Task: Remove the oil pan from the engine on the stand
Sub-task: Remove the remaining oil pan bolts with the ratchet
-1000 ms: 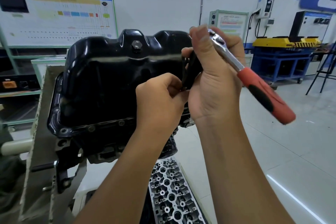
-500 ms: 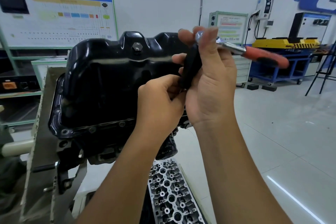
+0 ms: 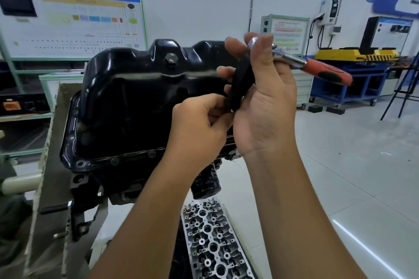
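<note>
single head-worn view, looking forward and slightly down, close on both hands (image 3: 226,108) before the oil pan (image 3: 136,102)

From my feed the room is bright and evenly lit from overhead. Glare streaks the glossy oil pan (image 3: 127,102), and a white reflection crosses the floor (image 3: 362,251) right of it. Edges bow outward; the background reads soft.

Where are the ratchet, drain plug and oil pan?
ratchet (image 3: 326,70): head view, on the red handle.
drain plug (image 3: 171,58): head view, on its hex head.
oil pan (image 3: 136,106): head view, on the glossy black side wall.
</note>
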Tool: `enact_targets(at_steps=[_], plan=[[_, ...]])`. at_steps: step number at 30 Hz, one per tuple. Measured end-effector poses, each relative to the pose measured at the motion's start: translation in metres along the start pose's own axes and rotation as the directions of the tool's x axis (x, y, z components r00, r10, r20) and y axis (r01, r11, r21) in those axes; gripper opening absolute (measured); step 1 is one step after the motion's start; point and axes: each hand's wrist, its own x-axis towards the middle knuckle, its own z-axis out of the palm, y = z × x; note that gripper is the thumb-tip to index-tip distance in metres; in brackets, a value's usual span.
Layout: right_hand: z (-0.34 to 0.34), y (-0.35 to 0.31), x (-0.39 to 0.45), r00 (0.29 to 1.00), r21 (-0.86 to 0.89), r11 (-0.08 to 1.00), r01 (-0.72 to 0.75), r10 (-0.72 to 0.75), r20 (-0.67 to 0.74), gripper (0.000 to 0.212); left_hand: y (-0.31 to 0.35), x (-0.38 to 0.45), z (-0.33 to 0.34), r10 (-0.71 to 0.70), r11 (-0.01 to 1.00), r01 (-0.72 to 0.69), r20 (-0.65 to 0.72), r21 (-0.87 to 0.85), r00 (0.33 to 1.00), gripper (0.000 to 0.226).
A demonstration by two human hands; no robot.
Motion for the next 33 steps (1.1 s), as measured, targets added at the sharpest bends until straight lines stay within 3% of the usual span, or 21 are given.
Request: enact_targets(at_steps=[4,7,10,12,18,22,25,30,33], plan=[[-0.010,0.002,0.005,0.999,0.044,0.998,0.032,-0.034,0.035,0.035,0.002,-0.003,0.006,0.004,0.999,-0.001,-0.093,0.034,0.996,0.014],[-0.010,-0.001,0.004,0.994,-0.036,0.994,0.104,-0.103,0.042,0.043,0.003,-0.004,0.012,0.021,0.998,-0.013,-0.144,0.056,0.989,0.014],[-0.007,-0.001,0.006,1.000,0.012,1.000,-0.020,0.020,-0.009,0.044,0.001,0.000,0.007,0.032,0.998,-0.029,-0.051,0.049,0.998,0.017],[-0.005,0.000,0.007,0.998,0.097,0.993,-0.063,0.061,0.014,0.030,-0.002,0.004,0.004,0.031,0.998,-0.030,-0.030,0.050,0.999,0.017],[-0.012,0.005,0.012,0.998,0.170,0.983,0.066,-0.061,-0.035,0.035,-0.002,-0.007,0.018,0.090,0.993,-0.079,-0.136,0.083,0.987,0.013],[-0.016,0.006,0.016,0.998,0.148,0.988,-0.035,0.027,0.054,0.012,-0.008,-0.003,0.017,0.084,0.989,-0.076,-0.061,0.128,0.995,0.008],[-0.016,0.008,0.016,0.993,0.139,0.989,-0.051,0.034,0.117,0.011,-0.008,-0.004,0.017,0.056,0.993,-0.041,-0.135,0.108,0.989,0.009],[-0.017,0.011,0.021,0.999,0.173,0.984,0.037,-0.037,-0.007,0.020,-0.004,-0.012,0.017,0.038,0.993,-0.011,-0.238,0.116,0.971,0.017],[-0.022,0.010,0.028,0.999,0.280,0.960,0.002,0.009,-0.038,0.019,-0.010,-0.019,0.014,0.021,0.988,0.024,-0.287,0.151,0.958,0.019]])
